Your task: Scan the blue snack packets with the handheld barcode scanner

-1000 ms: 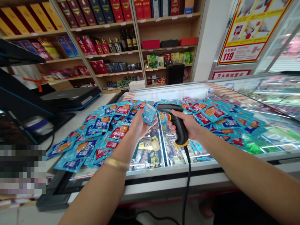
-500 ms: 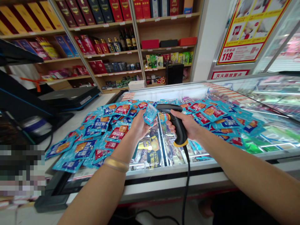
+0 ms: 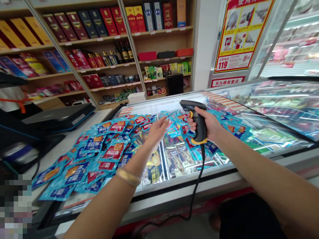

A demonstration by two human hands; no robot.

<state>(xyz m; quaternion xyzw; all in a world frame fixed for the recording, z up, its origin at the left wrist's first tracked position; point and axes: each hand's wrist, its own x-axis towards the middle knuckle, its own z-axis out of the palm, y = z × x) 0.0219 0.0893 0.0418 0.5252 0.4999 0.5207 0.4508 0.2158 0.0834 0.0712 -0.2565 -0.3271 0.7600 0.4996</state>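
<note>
My right hand [image 3: 203, 122] grips a black and yellow barcode scanner [image 3: 198, 124] by its handle, with a black cable [image 3: 196, 189] hanging from it. Left of it, my left hand [image 3: 158, 129] reaches over the freezer top, its fingers pinched at the edge of a blue snack packet [image 3: 172, 128] whose pale printed side faces up. A large heap of blue snack packets [image 3: 114, 149] with red or dark blue labels lies to the left. More blue packets [image 3: 233, 124] lie right of the scanner, partly hidden behind my right hand.
The packets lie on a glass-topped chest freezer [image 3: 147, 192], with packaged goods visible through the glass. A black scale-like device [image 3: 62, 114] stands on the counter at left. Shelves [image 3: 109, 36] with boxes and bottles line the back, beside a fire-safety poster [image 3: 240, 36].
My left hand has lowered the packet from in front of the scanner towards the packets on the glass. The scanner has shifted slightly right and up. The whole view has turned right.
</note>
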